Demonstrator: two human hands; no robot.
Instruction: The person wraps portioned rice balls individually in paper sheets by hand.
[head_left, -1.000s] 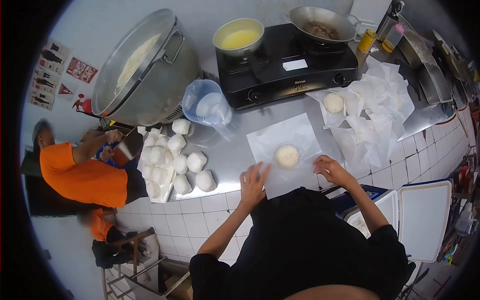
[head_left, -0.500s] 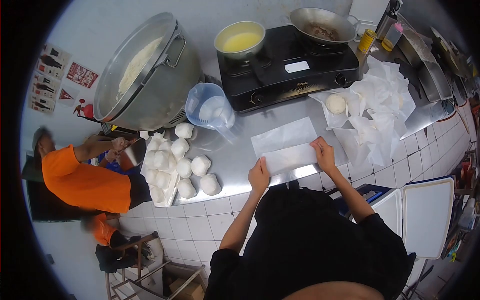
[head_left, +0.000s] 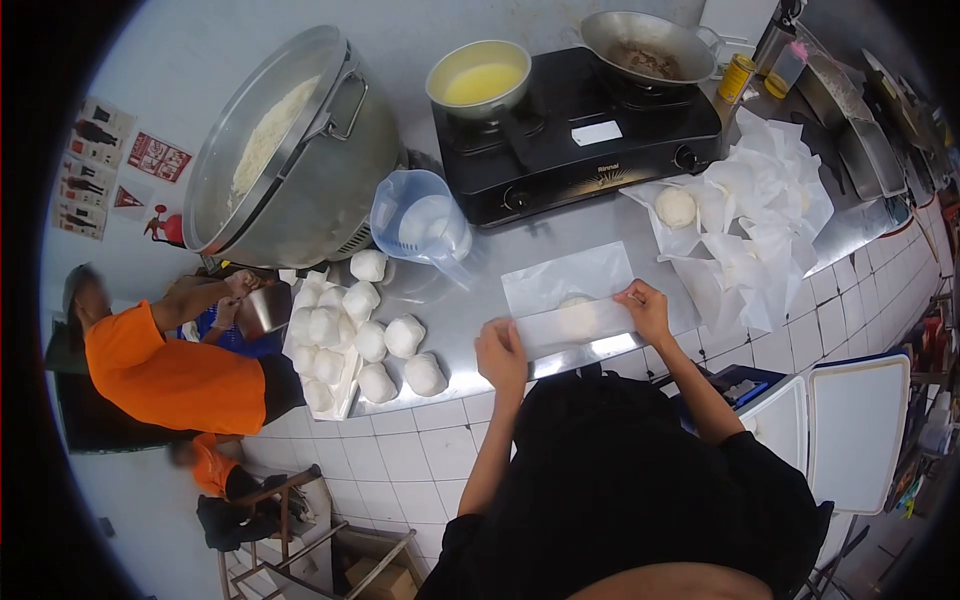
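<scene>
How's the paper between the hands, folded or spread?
Partly folded: the paper laps over most of the ball, its far part flat.

Counter [head_left: 475, 318], near edge: right hand [head_left: 648, 310] pinching folded paper [head_left: 565, 275] at right corner, left hand [head_left: 502, 352] at left corner, grip unclear; pale disc [head_left: 578, 316] showing through fold. White balls [head_left: 325, 328], left end.

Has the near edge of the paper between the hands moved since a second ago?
Yes, toward the stove: the near side of the paper, lying flat before, is now folded up that way.
</scene>
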